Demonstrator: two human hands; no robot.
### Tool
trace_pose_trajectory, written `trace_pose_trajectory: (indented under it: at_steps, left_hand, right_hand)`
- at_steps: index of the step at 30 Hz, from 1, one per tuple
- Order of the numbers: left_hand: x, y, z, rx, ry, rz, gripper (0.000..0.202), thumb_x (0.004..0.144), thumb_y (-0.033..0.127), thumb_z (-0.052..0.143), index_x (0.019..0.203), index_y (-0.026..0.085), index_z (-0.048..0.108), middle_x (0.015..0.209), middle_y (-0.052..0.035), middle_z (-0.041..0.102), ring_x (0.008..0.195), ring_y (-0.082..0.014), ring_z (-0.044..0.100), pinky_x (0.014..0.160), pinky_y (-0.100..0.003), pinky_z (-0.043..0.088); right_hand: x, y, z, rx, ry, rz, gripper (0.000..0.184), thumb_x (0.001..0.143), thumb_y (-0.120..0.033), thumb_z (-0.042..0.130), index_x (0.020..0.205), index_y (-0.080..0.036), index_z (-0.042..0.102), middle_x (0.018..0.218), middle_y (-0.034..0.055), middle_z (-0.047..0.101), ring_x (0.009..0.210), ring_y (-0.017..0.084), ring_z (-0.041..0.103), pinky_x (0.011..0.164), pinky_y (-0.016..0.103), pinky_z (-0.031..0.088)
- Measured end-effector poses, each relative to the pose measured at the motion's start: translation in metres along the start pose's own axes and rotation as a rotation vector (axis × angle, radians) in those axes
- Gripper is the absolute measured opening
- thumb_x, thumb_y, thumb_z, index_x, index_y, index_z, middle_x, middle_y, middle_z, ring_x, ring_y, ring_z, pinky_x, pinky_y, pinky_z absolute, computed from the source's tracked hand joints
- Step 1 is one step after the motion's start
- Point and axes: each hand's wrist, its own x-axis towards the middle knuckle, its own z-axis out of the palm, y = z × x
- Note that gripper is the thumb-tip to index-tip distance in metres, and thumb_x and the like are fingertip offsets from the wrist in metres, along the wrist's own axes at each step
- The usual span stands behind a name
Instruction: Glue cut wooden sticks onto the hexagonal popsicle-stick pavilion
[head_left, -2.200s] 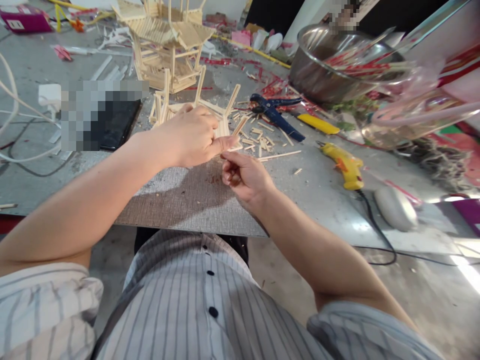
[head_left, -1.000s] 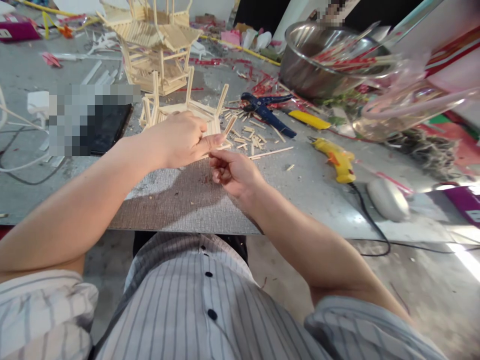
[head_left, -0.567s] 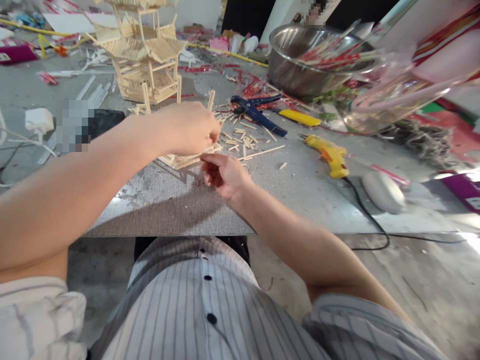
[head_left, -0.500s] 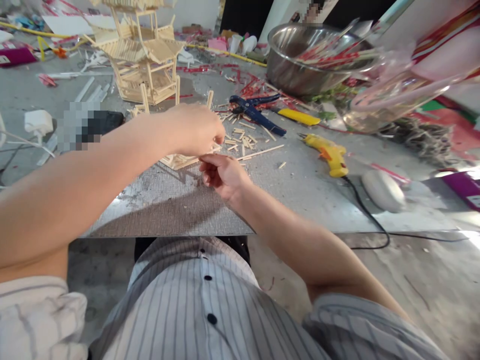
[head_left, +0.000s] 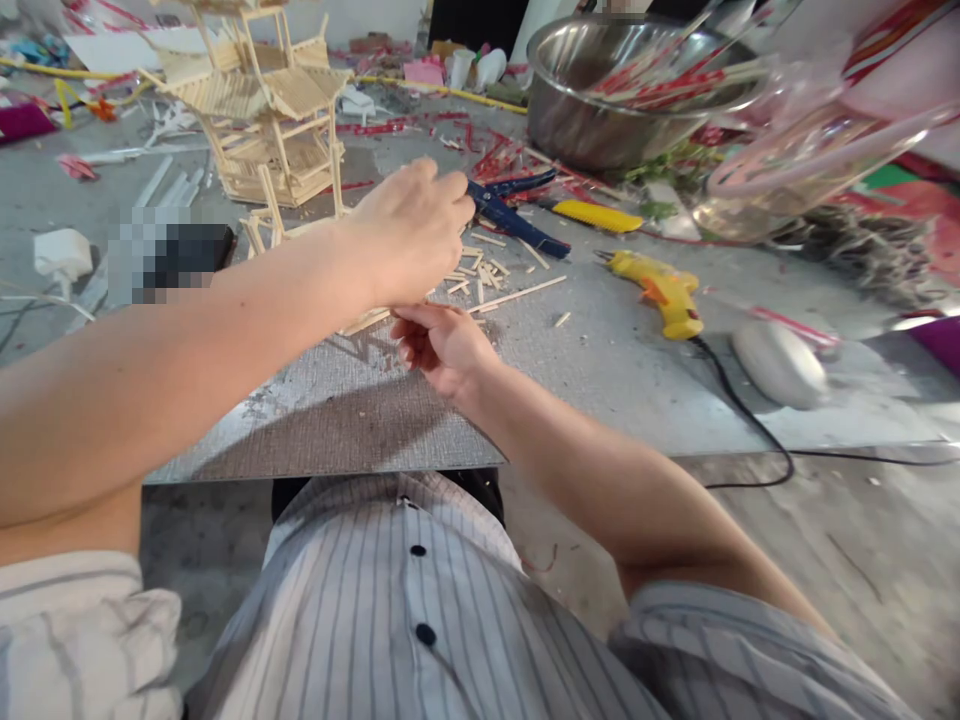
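My left hand (head_left: 411,238) is raised above the table, fingers curled together, their tips right at the handle end of the blue cutters (head_left: 514,218); whether they touch is unclear. My right hand (head_left: 442,345) stays low on the grey mat (head_left: 337,425) and pinches the near edge of a small frame of wooden sticks (head_left: 365,321). The frame's upright legs (head_left: 265,197) poke up behind my left forearm, which hides most of it. Loose cut sticks (head_left: 487,275) lie just right of my hands.
A taller stick tower model (head_left: 262,110) stands at the back left. A steel bowl (head_left: 570,120), a glass jar (head_left: 810,150), a yellow knife (head_left: 596,214), a yellow glue gun (head_left: 664,290) with its cable, a white oval object (head_left: 776,360) and a dark phone (head_left: 199,250) lie around.
My left hand has lifted off the stick frame and moved up and right towards the blue cutters. My right hand has kept its pinch on the frame's edge.
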Motion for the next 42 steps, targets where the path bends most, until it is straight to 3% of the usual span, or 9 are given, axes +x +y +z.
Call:
trace_pose_trajectory:
  at_steps: [3,5,10,12,18,22,27,38,42]
  left_hand:
    - [0.003,-0.002,-0.003,0.079,0.041,0.015,0.037,0.087,0.014,0.039,0.101,0.009,0.072,0.117,-0.0187,0.062,0.119,-0.034,0.046,0.097,-0.047,0.037]
    - [0.008,-0.005,-0.003,0.007,0.024,0.027,0.034,0.087,0.015,0.043,0.103,0.011,0.073,0.121,-0.017,0.062,0.12,-0.0343,0.045,0.099,-0.049,0.034]
    - [0.02,-0.014,0.006,-0.176,-0.195,-0.008,0.031,0.085,0.018,0.049,0.095,0.022,0.077,0.113,-0.0104,0.069,0.117,-0.0327,0.049,0.103,-0.053,0.032]
    - [0.02,-0.016,0.008,-0.185,-0.231,-0.001,0.033,0.084,0.017,0.048,0.097,0.025,0.077,0.113,-0.0089,0.069,0.116,-0.0316,0.051,0.103,-0.054,0.033]
    - [0.016,-0.015,0.008,-0.187,-0.234,0.022,0.039,0.084,0.013,0.042,0.103,0.022,0.075,0.118,-0.0111,0.067,0.109,-0.0301,0.056,0.095,-0.053,0.041]
    - [0.019,-0.016,0.012,-0.206,-0.245,0.024,0.035,0.086,0.017,0.044,0.104,0.021,0.073,0.116,-0.0107,0.067,0.102,-0.0288,0.06,0.083,-0.043,0.047]
    - [0.018,-0.014,0.015,-0.198,-0.241,0.004,0.033,0.083,0.009,0.047,0.101,0.02,0.073,0.119,-0.0095,0.063,0.09,-0.0231,0.061,0.071,-0.033,0.045]
    - [0.015,-0.016,0.017,-0.225,-0.237,0.008,0.033,0.085,0.01,0.045,0.101,0.018,0.072,0.123,-0.0083,0.059,0.085,-0.0177,0.055,0.071,-0.03,0.045]
    - [0.017,-0.02,0.024,-0.245,-0.219,0.024,0.033,0.084,0.011,0.045,0.1,0.021,0.072,0.112,-0.004,0.065,0.081,-0.0154,0.054,0.072,-0.029,0.044]
  right_hand:
    - [-0.001,-0.001,0.001,-0.01,-0.002,-0.004,0.03,0.087,-0.012,0.056,0.057,-0.017,0.051,0.045,-0.0038,0.058,0.031,0.005,0.043,0.033,0.02,0.032]
    - [-0.002,-0.001,0.001,-0.02,-0.005,-0.002,0.029,0.087,-0.011,0.056,0.058,-0.017,0.052,0.045,-0.004,0.058,0.031,0.005,0.044,0.033,0.02,0.031]
    - [-0.001,0.0,0.001,-0.016,-0.007,-0.015,0.029,0.086,-0.012,0.058,0.058,-0.017,0.052,0.046,-0.0042,0.058,0.03,0.005,0.044,0.033,0.02,0.031]
    - [-0.001,0.0,0.001,-0.019,-0.01,-0.015,0.029,0.086,-0.012,0.058,0.058,-0.017,0.052,0.045,-0.0042,0.058,0.03,0.005,0.044,0.033,0.02,0.031]
    - [-0.001,0.001,0.001,-0.033,-0.017,-0.015,0.028,0.086,-0.013,0.058,0.059,-0.017,0.052,0.046,-0.0046,0.058,0.031,0.005,0.043,0.034,0.019,0.031]
    - [0.0,0.002,0.0,-0.031,-0.011,-0.021,0.027,0.084,-0.012,0.058,0.058,-0.017,0.053,0.046,-0.0035,0.058,0.031,0.006,0.043,0.034,0.021,0.031]
    - [0.001,0.003,0.0,-0.032,-0.023,-0.024,0.026,0.084,-0.012,0.058,0.059,-0.017,0.053,0.046,-0.0032,0.058,0.032,0.006,0.042,0.035,0.022,0.031]
    - [0.001,0.003,0.001,-0.035,-0.024,-0.023,0.026,0.085,-0.012,0.058,0.059,-0.017,0.054,0.046,-0.0035,0.058,0.031,0.006,0.043,0.034,0.021,0.03]
    - [0.002,0.003,0.001,-0.033,-0.022,-0.018,0.027,0.085,-0.012,0.057,0.059,-0.016,0.054,0.045,-0.0036,0.058,0.03,0.005,0.043,0.034,0.02,0.031]
